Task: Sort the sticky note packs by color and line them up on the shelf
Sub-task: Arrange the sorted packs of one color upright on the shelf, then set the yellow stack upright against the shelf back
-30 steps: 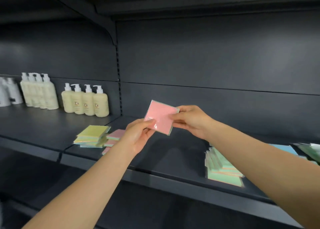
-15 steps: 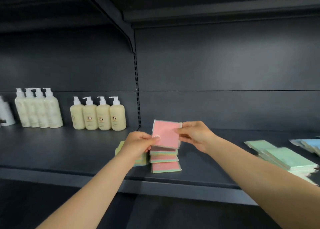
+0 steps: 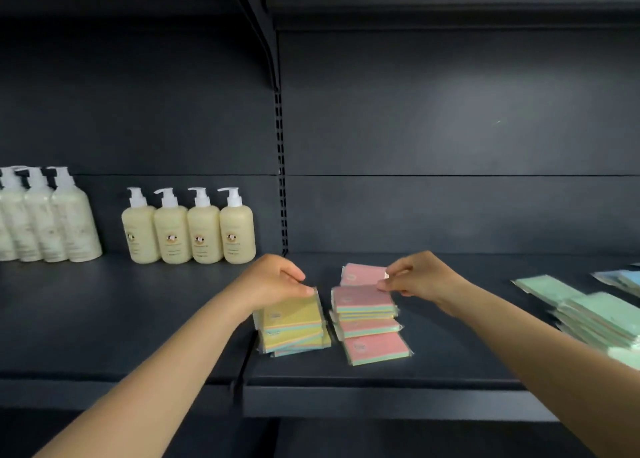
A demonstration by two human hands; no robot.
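Observation:
A stack of yellow sticky note packs (image 3: 292,322) lies on the dark shelf (image 3: 457,357). My left hand (image 3: 273,281) rests on its far edge, thumb and fingertips pinching the top pack's far right corner. Just to the right lies a spread stack of pink packs (image 3: 367,322). One more pink pack (image 3: 362,274) sits at the back of that stack, and my right hand (image 3: 419,277) pinches its right edge. Green packs (image 3: 595,315) are piled at the far right, with blue packs (image 3: 627,279) behind them at the frame edge.
Cream pump bottles (image 3: 188,231) stand in a row at the back, left of the shelf upright (image 3: 282,180). More pale bottles (image 3: 45,218) stand at the far left. Another shelf board hangs overhead.
The pink pack held up by both hands has come down to the back of the pink stack. My left hand let go of it and went to the yellow stack. The view shifted left.

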